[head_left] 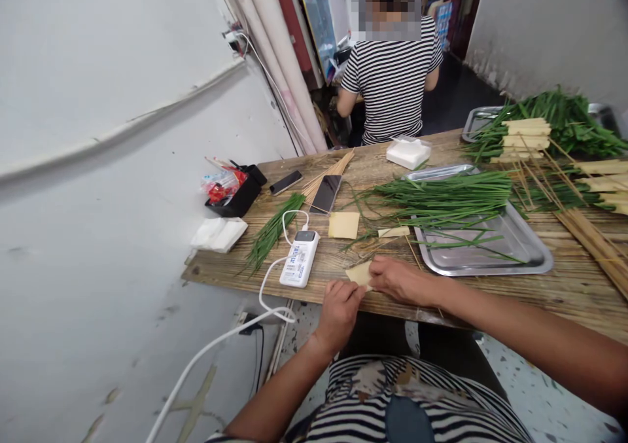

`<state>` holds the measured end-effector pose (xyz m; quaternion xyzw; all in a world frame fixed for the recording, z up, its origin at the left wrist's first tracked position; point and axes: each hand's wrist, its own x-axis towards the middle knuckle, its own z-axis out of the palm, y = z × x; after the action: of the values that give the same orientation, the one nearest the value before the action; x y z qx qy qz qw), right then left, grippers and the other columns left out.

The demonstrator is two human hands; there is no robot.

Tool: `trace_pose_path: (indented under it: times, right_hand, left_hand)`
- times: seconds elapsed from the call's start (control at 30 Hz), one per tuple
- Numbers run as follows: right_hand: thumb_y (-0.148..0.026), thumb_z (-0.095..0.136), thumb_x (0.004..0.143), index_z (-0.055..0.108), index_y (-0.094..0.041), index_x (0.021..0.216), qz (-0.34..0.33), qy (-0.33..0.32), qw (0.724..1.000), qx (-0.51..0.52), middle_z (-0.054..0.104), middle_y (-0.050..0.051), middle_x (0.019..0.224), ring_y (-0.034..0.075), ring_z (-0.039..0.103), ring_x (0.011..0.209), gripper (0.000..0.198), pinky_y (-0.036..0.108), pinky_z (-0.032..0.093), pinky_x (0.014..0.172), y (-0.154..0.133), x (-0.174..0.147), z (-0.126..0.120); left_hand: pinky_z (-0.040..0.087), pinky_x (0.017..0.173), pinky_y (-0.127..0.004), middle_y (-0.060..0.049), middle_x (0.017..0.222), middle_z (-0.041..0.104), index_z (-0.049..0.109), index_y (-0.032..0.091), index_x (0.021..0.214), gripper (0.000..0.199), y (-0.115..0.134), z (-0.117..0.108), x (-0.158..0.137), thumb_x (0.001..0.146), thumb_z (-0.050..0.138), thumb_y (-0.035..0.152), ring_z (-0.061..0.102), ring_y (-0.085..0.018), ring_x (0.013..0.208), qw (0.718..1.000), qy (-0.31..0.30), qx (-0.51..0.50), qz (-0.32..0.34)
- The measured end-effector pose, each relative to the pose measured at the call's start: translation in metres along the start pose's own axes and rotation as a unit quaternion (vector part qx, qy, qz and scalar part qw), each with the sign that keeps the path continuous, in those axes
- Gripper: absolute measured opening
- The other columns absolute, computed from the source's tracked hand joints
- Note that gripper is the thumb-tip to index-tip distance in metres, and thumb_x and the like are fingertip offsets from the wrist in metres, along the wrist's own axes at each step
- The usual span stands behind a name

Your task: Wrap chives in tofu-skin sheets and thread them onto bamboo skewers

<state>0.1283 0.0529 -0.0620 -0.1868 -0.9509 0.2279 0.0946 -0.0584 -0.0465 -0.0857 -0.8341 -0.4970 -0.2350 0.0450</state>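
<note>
Near the table's front edge, a pale yellow sheet (358,274), which looks like tofu skin, is pinched by both hands. My left hand (341,304) is closed on its near edge, and my right hand (396,279) grips its right side. The fingers hide part of the sheet and anything inside it. Just beyond lie a flat square sheet (343,225) of the same kind and a small rolled one (393,231). To the right, a metal tray (534,260) holds long green chives (456,194). Another bunch of chives (277,230) rests at the left.
A white power bank (299,260) with cables, a dark phone (326,193), another phone (286,182) and wooden skewers (333,170) lie left of centre. A black box (237,194) stands far left. Skewered rolls (526,135) sit right. A person (392,83) is beyond the table.
</note>
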Motion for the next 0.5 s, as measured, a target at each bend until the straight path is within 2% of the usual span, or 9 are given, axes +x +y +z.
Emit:
trace_pose_path:
  times: [0.17,0.3,0.5]
  right_hand:
    - [-0.025,0.042,0.094,0.061,-0.016,0.07,-0.062,0.009,0.998,-0.026,0.056,0.005,0.075,0.016,0.042,0.075,0.032,0.029,0.027,0.066,0.0069,0.0017,0.004]
    - [-0.025,0.04,0.096,0.061,-0.016,0.073,-0.063,0.037,0.996,-0.051,0.057,0.005,0.074,0.016,0.042,0.074,0.032,0.029,0.026,0.067,0.0088,0.0009,0.0065]
    - [-0.02,0.043,0.093,0.059,-0.017,0.069,-0.073,0.015,0.992,-0.101,0.056,0.004,0.074,0.016,0.04,0.074,0.03,0.031,0.024,0.066,0.0066,0.0013,0.0026]
  left_hand:
    - [0.036,0.074,-0.03,-0.003,0.08,0.066,0.065,0.019,0.095,0.017,-0.0048,0.0008,0.002,0.092,0.049,0.017,0.057,-0.014,0.077,0.998,0.025,-0.054,-0.019]
    - [0.035,0.077,-0.031,-0.002,0.081,0.068,0.066,0.019,0.093,0.016,-0.0058,0.0003,0.0026,0.092,0.05,0.018,0.057,-0.014,0.077,0.997,0.033,-0.068,-0.027]
    - [0.033,0.08,-0.034,-0.002,0.084,0.068,0.065,0.02,0.094,0.016,-0.0019,-0.0065,0.0053,0.092,0.049,0.018,0.057,-0.016,0.084,0.999,0.008,-0.021,-0.023]
